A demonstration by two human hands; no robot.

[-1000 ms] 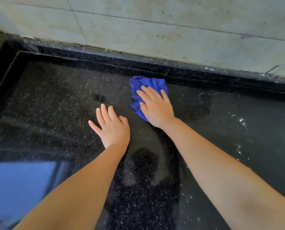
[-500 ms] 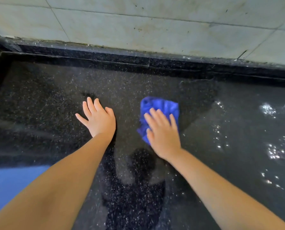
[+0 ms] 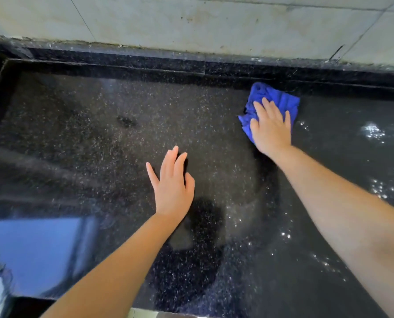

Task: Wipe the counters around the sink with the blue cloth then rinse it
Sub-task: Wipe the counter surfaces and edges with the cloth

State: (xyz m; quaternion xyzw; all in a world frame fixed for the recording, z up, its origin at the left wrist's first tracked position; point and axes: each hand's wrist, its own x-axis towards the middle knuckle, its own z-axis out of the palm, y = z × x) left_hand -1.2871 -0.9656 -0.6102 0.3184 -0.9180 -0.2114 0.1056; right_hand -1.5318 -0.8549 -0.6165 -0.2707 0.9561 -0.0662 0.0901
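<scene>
Right hand [image 3: 271,131] fingers [image 3: 268,111] straight and spread, flat on the cloth [image 3: 274,99], pressing it down onto the tabletop [image 3: 99,138]; not curled round it, no pinch. Cloth is bunched, blue, sticks out ahead of the fingertips and to the thumb side, palm covers its near part. It sits close to the raised black back edge [image 3: 191,67], just ahead of the fingers, with the pale tiled wall [image 3: 214,21] beyond that.

Left hand [image 3: 172,187] fingers [image 3: 170,161] straight, slightly fanned, holding nothing; whether the palm bears on the tabletop or hovers just over it, can't tell. It is nearer the body than the right hand and well apart from the cloth.

Right of the right hand: bright wet spots and glints [image 3: 372,131] on the stone, more trailing down toward the near edge. Left of the left hand: surface looks duller, speckled, one small dark patch [image 3: 126,121] ahead-left of the fingers. Blue reflection [image 3: 35,249] at near left.

Progress, as judgement: wiping stage, mid-way at best. Cloth working the back strip; wet area to the right likely not wiped yet, left part looks drier so maybe done, not sure. No sink or tap in view, so how much tabletop remains can't be told. Rinsing not started: cloth on the stone, no water running on it.
</scene>
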